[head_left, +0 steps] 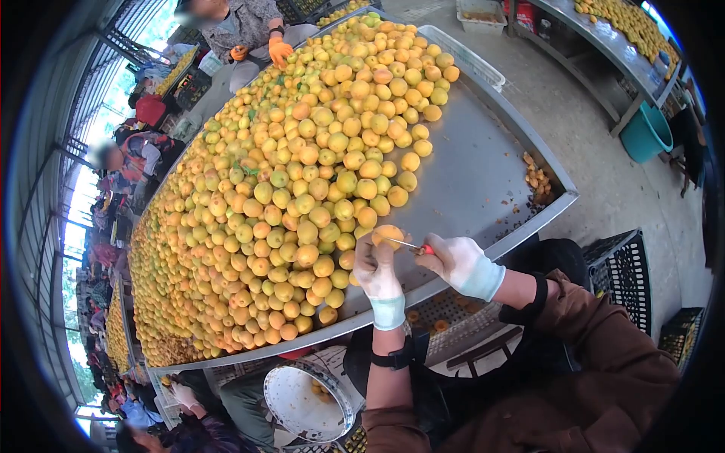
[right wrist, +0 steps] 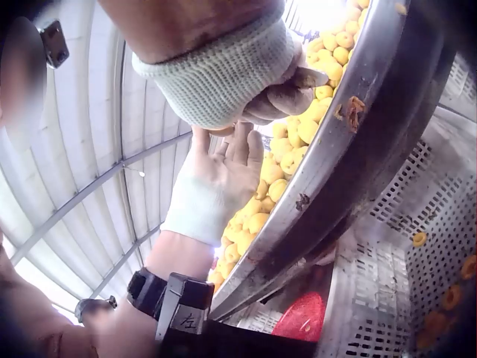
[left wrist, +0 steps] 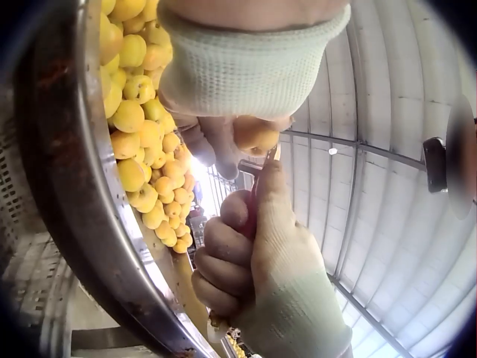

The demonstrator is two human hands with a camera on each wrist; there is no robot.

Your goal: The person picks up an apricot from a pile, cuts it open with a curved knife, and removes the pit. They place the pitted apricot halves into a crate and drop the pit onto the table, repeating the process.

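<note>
In the head view my gloved left hand (head_left: 379,278) holds one yellow-orange apricot (head_left: 387,235) by its fingertips, just over the near edge of the fruit pile. My gloved right hand (head_left: 467,268) grips a small tool with a red handle (head_left: 428,249) and a thin metal shaft (head_left: 408,243) that reaches the apricot's side. From the left wrist, the tip of the tool meets the apricot (left wrist: 253,136) near my right thumb; the other right fingers curl round the handle. The right wrist view mostly hides the fruit behind the right glove's cuff (right wrist: 223,78).
A large heap of apricots (head_left: 294,196) covers much of the metal table (head_left: 476,158). Scraps (head_left: 536,177) lie by its right rim. Below stand a white bucket (head_left: 302,404), a perforated crate (right wrist: 387,246) with fruit pieces and a black crate (head_left: 623,272). A person in orange gloves (head_left: 279,51) sits opposite.
</note>
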